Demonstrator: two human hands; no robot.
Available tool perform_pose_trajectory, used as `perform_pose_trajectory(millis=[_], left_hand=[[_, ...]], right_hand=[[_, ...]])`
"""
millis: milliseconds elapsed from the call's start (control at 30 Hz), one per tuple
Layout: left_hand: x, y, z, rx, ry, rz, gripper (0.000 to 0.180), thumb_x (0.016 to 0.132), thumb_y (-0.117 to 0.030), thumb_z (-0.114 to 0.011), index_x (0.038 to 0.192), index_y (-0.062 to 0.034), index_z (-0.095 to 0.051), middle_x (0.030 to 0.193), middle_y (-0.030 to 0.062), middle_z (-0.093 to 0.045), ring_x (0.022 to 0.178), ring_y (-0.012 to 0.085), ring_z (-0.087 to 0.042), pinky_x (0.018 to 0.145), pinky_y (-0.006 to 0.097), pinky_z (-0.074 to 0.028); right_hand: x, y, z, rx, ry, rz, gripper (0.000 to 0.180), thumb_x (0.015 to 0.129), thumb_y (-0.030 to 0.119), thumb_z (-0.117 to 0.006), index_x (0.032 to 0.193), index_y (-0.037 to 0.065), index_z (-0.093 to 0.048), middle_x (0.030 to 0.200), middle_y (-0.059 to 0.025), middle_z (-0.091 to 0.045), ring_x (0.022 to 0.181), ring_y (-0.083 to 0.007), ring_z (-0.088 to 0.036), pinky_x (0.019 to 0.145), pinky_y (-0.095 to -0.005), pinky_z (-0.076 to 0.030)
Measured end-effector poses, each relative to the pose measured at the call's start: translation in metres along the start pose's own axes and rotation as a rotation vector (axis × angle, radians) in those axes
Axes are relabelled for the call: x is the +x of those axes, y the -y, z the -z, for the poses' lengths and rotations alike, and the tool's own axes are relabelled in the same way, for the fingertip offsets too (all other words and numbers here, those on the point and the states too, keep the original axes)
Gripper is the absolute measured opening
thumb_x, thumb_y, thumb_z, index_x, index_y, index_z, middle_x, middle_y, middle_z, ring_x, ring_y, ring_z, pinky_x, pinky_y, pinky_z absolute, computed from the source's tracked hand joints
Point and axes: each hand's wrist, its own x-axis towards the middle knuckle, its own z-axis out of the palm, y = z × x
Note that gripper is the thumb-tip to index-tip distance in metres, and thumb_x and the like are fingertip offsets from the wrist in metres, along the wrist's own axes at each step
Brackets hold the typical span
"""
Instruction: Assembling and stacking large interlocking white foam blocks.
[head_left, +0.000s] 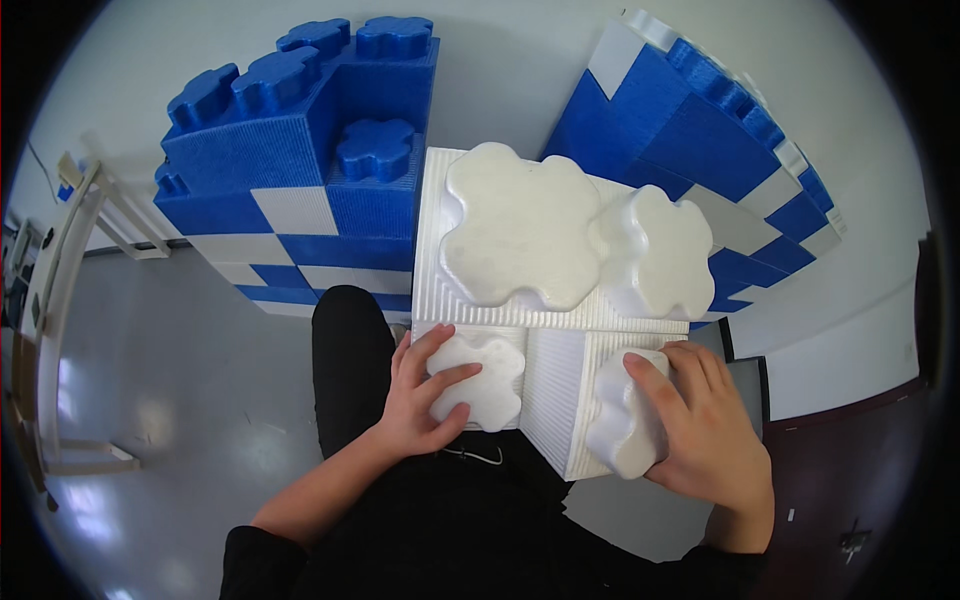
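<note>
A large white ribbed building block (pixel 565 318) with two flower-shaped studs stands in front of me. Against its near side sits a smaller white block (pixel 488 385) with a single stud. Over that stud my left hand (pixel 420 400) lies with its fingers spread. At the right, another small white block (pixel 580 400) stands turned at an angle, one ribbed side showing, and a wedge-shaped gap separates it from the left one. My right hand (pixel 705 430) wraps around its stud, thumb on top and fingers along the far side. The undersides of both small blocks are hidden.
A stepped stack of blue and white blocks (pixel 245 155) rises at the left. Another blue and white block wall (pixel 690 130) slants away at the right. My knee (pixel 350 360) is beside the left stack. A white frame table (pixel 60 290) stands far left.
</note>
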Motion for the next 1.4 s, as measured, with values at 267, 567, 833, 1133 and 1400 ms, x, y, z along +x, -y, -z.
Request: perform_pose_trajectory(millis=[267, 567, 833, 1133, 1400], left_hand=[[0.004, 0.002, -0.003, -0.008, -0.015, 0.029, 0.055, 0.078, -0.024, -0.075, 0.132, -0.0169, -0.072, 0.158, 0.0245, -0.045, 0.149, 0.0417, -0.044, 0.123, 0.064, -0.021], [0.009, 0.008, -0.002, -0.005, -0.015, 0.046, 0.055, 0.077, -0.024, -0.075, 0.132, -0.0174, -0.071, 0.157, 0.0243, -0.046, 0.149, 0.0411, -0.043, 0.123, 0.065, -0.022], [0.006, 0.014, -0.003, -0.181, -0.093, 0.069, 0.068, 0.088, -0.026, -0.07, 0.148, -0.001, -0.053, 0.159, 0.028, -0.043, 0.151, 0.0426, -0.039, 0.126, 0.055, -0.022], [-0.008, 0.022, -0.012, -1.01, -0.186, 0.349, 0.091, 0.107, -0.067, -0.04, 0.159, 0.0065, -0.031, 0.162, 0.0222, -0.04, 0.153, 0.0318, -0.037, 0.128, 0.046, -0.023], [-0.004, 0.009, -0.011, -1.069, -0.263, 0.308, 0.11, 0.1, -0.077, -0.045, 0.167, 0.0043, -0.013, 0.171, 0.0236, -0.025, 0.159, 0.0333, -0.027, 0.131, 0.047, -0.017]], right_hand=[[0.004, -0.003, 0.002, -0.007, -0.029, -0.018, 0.1, 0.059, 0.02, -0.095, 0.151, 0.012, -0.054, 0.131, -0.0273, -0.054, 0.123, -0.0474, -0.054, 0.107, -0.0544, -0.044], [-0.011, 0.005, 0.041, 0.024, -0.121, -0.009, 0.101, 0.06, 0.022, -0.096, 0.151, 0.012, -0.052, 0.132, -0.029, -0.055, 0.119, -0.0474, -0.056, 0.102, -0.0545, -0.048], [-0.039, 0.033, 0.089, 0.031, -0.159, 0.092, 0.111, 0.063, 0.031, -0.099, 0.157, 0.009, -0.044, 0.126, -0.0284, -0.056, 0.111, -0.0477, -0.058, 0.092, -0.0577, -0.051], [0.038, 0.075, 0.023, 0.137, -0.107, 0.199, 0.109, 0.062, 0.024, -0.094, 0.16, 0.01, -0.047, 0.126, -0.0272, -0.053, 0.117, -0.0448, -0.054, 0.102, -0.0565, -0.042], [0.073, 0.074, 0.003, 0.173, -0.035, 0.293, 0.114, 0.061, 0.031, -0.096, 0.16, 0.005, -0.045, 0.128, -0.0298, -0.051, 0.119, -0.0472, -0.051, 0.106, -0.0575, -0.039]])
